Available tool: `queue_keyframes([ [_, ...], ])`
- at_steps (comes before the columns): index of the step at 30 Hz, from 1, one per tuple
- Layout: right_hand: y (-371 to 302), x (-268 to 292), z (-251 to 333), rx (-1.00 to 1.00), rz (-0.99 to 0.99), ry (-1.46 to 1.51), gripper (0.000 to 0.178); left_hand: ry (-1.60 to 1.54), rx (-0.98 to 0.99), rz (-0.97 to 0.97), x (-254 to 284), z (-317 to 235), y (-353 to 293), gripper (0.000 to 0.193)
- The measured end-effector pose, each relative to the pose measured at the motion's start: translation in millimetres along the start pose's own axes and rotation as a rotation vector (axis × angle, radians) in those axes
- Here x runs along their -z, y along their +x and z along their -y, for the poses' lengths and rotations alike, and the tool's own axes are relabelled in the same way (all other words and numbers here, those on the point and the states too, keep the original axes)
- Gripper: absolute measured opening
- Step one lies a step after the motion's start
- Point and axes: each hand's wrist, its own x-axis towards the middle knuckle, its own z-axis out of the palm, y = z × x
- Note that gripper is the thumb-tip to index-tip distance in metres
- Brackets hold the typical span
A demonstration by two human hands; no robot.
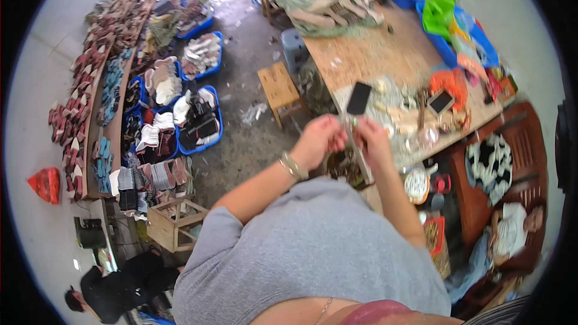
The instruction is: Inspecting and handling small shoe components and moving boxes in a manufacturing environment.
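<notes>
My left hand (324,138), with a pale bangle at the wrist, is raised at the near corner of the work table, fingers curled in and tips pinched. Close beside it, my right hand (372,139) is also closed in a pinch. Something small and pale shows between the fingertips, too small to name. A black flat rectangular thing like a phone (359,98) lies on the table just beyond my hands. Beneath them, a container with dark contents (344,165) is partly hidden by my hands and body.
The wooden table (397,54) carries cloth pieces (325,6) and clutter. Blue baskets (211,138) of shoe parts stand left, near a wooden stool (279,89). One person (126,283) is at lower left; another (512,232) sits on a brown bench (530,162) at right.
</notes>
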Motion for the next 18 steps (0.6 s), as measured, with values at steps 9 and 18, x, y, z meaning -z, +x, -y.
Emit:
queue_keyframes([
  [9, -3.6, -34.1, 59.0, 0.117, 0.047, 0.332, 0.012, -0.227, -0.14, 0.13, -45.8, -54.0, -7.8, 0.021],
  [18, -34.8, -57.5, 88.1, 0.263, 0.069, 0.368, 0.012, -0.219, -0.325, 0.202, -70.8, -72.8, -37.5, 0.017],
])
